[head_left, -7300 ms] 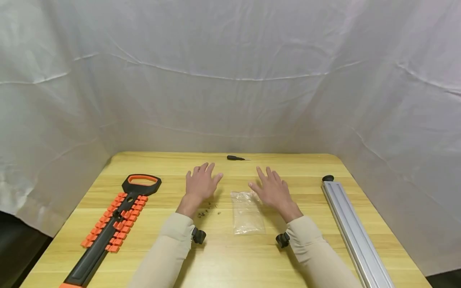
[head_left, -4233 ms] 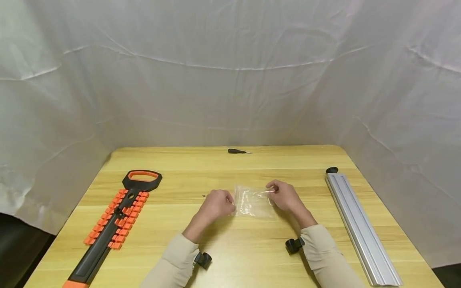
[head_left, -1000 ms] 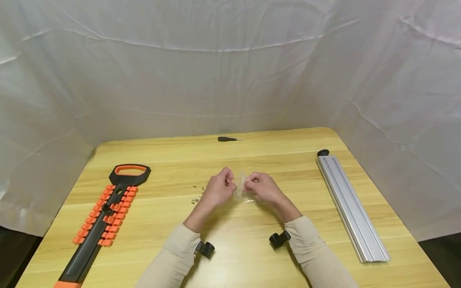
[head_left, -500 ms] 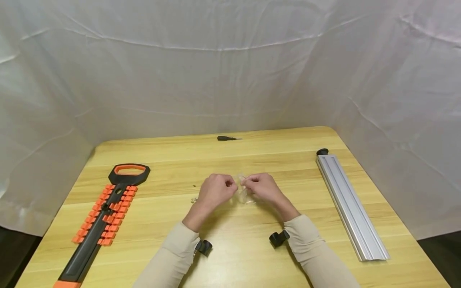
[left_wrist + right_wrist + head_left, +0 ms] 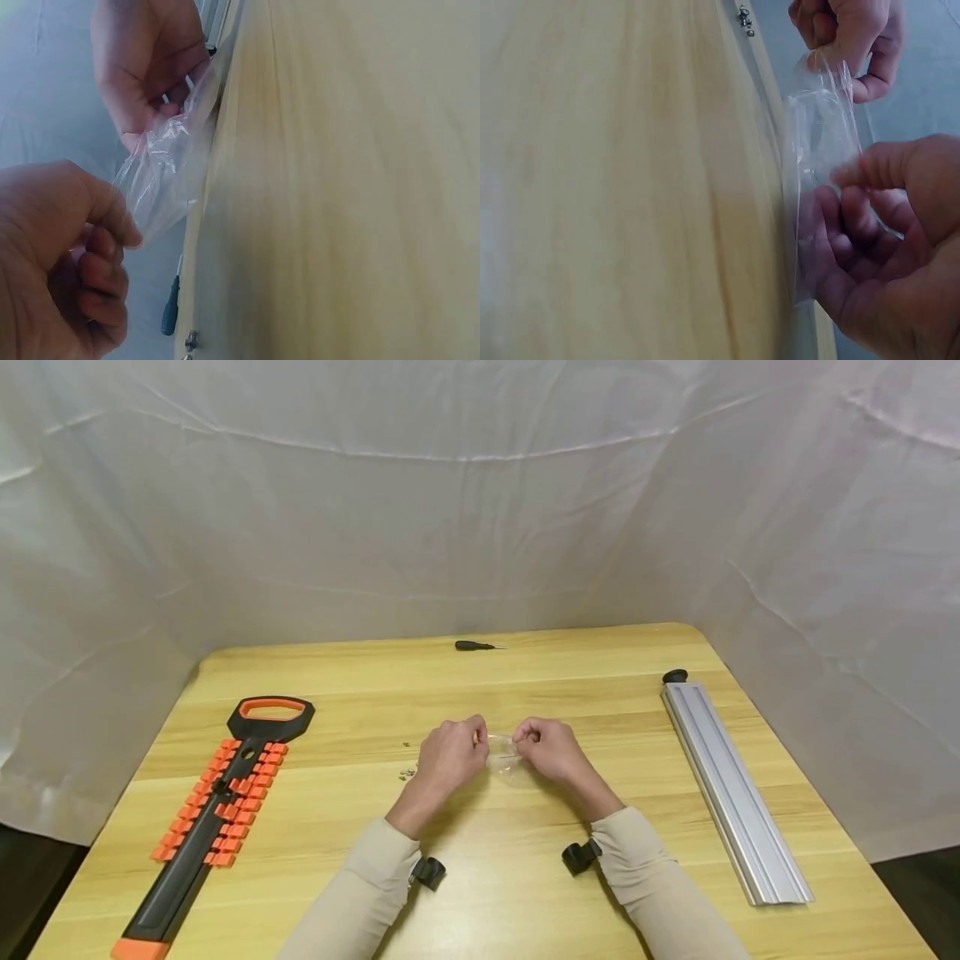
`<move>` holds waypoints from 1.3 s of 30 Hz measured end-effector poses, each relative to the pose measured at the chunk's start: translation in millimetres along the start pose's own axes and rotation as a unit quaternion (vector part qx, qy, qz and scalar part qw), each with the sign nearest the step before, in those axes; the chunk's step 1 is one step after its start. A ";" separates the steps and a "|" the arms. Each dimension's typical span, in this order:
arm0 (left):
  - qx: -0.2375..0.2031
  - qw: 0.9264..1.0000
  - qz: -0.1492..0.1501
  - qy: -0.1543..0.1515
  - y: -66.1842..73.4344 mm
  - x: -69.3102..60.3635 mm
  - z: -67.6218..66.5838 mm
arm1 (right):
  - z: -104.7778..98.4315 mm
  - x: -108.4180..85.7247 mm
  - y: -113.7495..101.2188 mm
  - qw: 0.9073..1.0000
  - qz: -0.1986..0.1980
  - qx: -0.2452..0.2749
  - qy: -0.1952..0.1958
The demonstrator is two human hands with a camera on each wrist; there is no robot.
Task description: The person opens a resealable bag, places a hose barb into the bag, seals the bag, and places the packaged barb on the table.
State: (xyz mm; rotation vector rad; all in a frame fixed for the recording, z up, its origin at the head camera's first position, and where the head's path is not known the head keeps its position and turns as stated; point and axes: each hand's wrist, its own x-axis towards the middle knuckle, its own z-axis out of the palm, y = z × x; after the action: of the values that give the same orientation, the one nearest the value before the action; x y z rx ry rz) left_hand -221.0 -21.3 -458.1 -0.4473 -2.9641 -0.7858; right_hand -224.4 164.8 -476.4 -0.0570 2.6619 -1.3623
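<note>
A clear plastic zip bag (image 5: 507,768) is held up above the middle of the wooden table, between both hands. My left hand (image 5: 452,757) pinches one side of its top edge between thumb and forefinger. At the opposite side, my right hand (image 5: 553,750) pinches the bag; in the right wrist view its other fingers lie behind or against the crinkled film (image 5: 814,142). No contents show in the bag. Several small metal screws or similar fittings (image 5: 406,774) lie on the table left of my left hand, partly hidden by it in the head view.
A black screwdriver (image 5: 474,646) lies near the table's far edge. On the left rests a long black rack (image 5: 197,818) with orange clips and a loop handle. A silver grooved metal rail (image 5: 731,785) with a black knob lies on the right. Pale curtains (image 5: 465,527) surround the table.
Both hands, first spread open over the table, have taken the flat-lying bag and lifted it. Within the last second the fingers have shifted along its top edge, and the hands have moved slightly apart.
</note>
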 end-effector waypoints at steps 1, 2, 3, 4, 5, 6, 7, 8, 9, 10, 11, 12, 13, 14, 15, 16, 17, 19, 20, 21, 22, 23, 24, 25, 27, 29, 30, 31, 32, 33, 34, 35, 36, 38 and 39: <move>-0.002 1.000 -0.004 -0.009 -0.9 0.2 -0.2 | 0.4 0.4 0.4 1.000 -0.006 -0.005 -0.006; -0.008 1.000 -0.009 -0.017 -1.6 0.2 -0.6 | 0.6 0.7 0.8 1.000 -0.017 -0.011 -0.014; -0.016 1.000 -0.015 -0.023 -2.5 0.1 -1.1 | 0.7 0.7 1.1 0.999 -0.027 -0.019 -0.019; -0.024 0.999 -0.020 -0.028 -3.5 0.0 -1.5 | 0.5 0.5 1.2 0.999 -0.037 -0.024 -0.024; -0.031 0.999 -0.022 -0.027 -4.5 -0.3 -1.9 | 0.4 0.1 1.5 0.998 -0.048 -0.028 -0.030; -0.036 0.999 -0.023 -0.024 -5.1 -0.3 -2.1 | 0.0 -0.6 1.1 0.997 -0.060 -0.030 -0.036; -0.041 0.999 -0.023 -0.020 -5.7 -0.4 -2.3 | -0.2 -1.2 0.8 0.996 -0.074 -0.032 -0.042; -0.044 0.999 -0.022 -0.016 -6.4 -0.5 -2.4 | -0.1 -1.8 0.7 0.994 -0.090 -0.037 -0.047; -0.045 0.999 -0.020 -0.013 -7.2 -0.6 -2.3 | 0.5 -2.2 0.8 0.992 -0.103 -0.043 -0.052; -0.047 0.999 -0.019 -0.010 -7.7 -0.6 -2.7 | 0.9 -2.5 0.5 0.991 -0.114 -0.050 -0.058; -0.047 0.999 -0.017 -0.008 -8.3 -0.6 -2.9 | 1.3 -3.0 0.0 0.989 -0.121 -0.057 -0.062; -0.048 0.999 -0.016 -0.007 -9.1 -0.6 -3.1 | 1.6 -3.5 -0.7 0.988 -0.126 -0.063 -0.065; -0.049 0.999 -0.015 -0.008 -9.8 -0.8 -3.3 | 2.0 -3.7 -0.9 0.987 -0.128 -0.069 -0.065; -0.049 0.999 -0.015 -0.008 -10.5 -0.9 -3.4 | 2.3 -4.0 -1.3 0.987 -0.128 -0.075 -0.064; -0.050 0.999 -0.013 -0.007 -11.2 -1.2 -3.7 | 2.5 -4.2 -1.6 0.987 -0.127 -0.079 -0.062; -0.052 0.999 -0.012 -0.007 -12.1 -1.4 -3.9 | 2.6 -4.3 -1.9 0.987 -0.124 -0.082 -0.059; -0.052 0.999 -0.011 -0.007 -13.0 -1.6 -4.2 | 2.6 -4.3 -2.1 0.987 -0.123 -0.084 -0.057; -0.053 0.999 -0.010 -0.006 -15.1 -2.3 -5.5 | 2.3 -4.2 -2.1 0.986 -0.126 -0.090 -0.056; -0.053 0.999 -0.011 -0.006 -16.3 -2.6 -6.4 | 2.1 -4.2 -2.2 0.985 -0.129 -0.095 -0.056; -0.055 0.998 -0.013 -0.006 -17.6 -3.0 -7.8 | 2.0 -4.1 -1.9 0.985 -0.132 -0.098 -0.057; -0.056 0.998 -0.016 -0.005 -19.3 -3.4 -9.3 | 1.8 -4.0 -1.6 0.984 -0.136 -0.102 -0.058; -0.058 0.998 -0.018 -0.003 -21.0 -3.8 -11.3 | 1.7 -3.9 -1.4 0.983 -0.138 -0.104 -0.060; -0.060 0.998 -0.022 -0.001 -23.1 -4.2 -13.3 | 1.6 -3.9 -1.3 0.983 -0.141 -0.104 -0.061; -0.062 0.998 -0.026 0.000 -25.3 -4.7 -15.3 | 1.5 -4.2 -1.0 0.982 -0.143 -0.105 -0.062; -0.069 0.997 -0.037 0.002 -30.4 -5.7 -19.5 | 1.3 -4.5 -0.1 0.982 -0.144 -0.103 -0.062; -0.071 0.996 -0.051 0.002 -36.8 -6.2 -23.6 | 1.0 -4.8 0.0 0.982 -0.148 -0.102 -0.061; -0.072 0.996 -0.059 0.000 -40.4 -6.5 -25.3 | 0.9 -4.9 0.2 0.982 -0.149 -0.104 -0.060; -0.071 0.995 -0.067 -0.002 -44.1 -6.9 -27.2 | 0.8 -5.1 0.3 0.981 -0.149 -0.107 -0.059; -0.071 0.995 -0.074 -0.005 -47.8 -7.3 -29.2 | 0.8 -5.1 0.5 0.981 -0.150 -0.109 -0.059; -0.069 0.995 -0.078 -0.007 -51.6 -7.7 -31.1 | 0.7 -5.1 0.7 0.980 -0.151 -0.113 -0.059; -0.068 0.994 -0.081 -0.009 -55.3 -8.3 -32.9 | 0.7 -5.1 0.9 0.980 -0.153 -0.116 -0.059; -0.066 0.994 -0.083 -0.011 -59.0 -9.0 -34.7 | 0.6 -5.0 1.0 0.979 -0.155 -0.119 -0.058; -0.064 0.994 -0.085 -0.014 -62.7 -9.7 -36.4 | 0.6 -5.0 1.2 0.979 -0.154 -0.122 -0.058; -0.059 0.994 -0.087 -0.016 -69.9 -11.6 -39.6 | 0.1 -5.0 1.8 0.978 -0.156 -0.124 -0.058; -0.055 0.995 -0.087 -0.018 -73.2 -12.8 -41.0 | -0.2 -5.2 2.0 0.978 -0.156 -0.126 -0.057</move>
State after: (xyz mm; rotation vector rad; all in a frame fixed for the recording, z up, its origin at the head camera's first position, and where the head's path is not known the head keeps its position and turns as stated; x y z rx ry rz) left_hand -231.0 -105.5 -458.9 -0.2106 -3.0344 -0.9722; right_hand -219.3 166.7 -477.2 -0.5859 2.7927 -1.0452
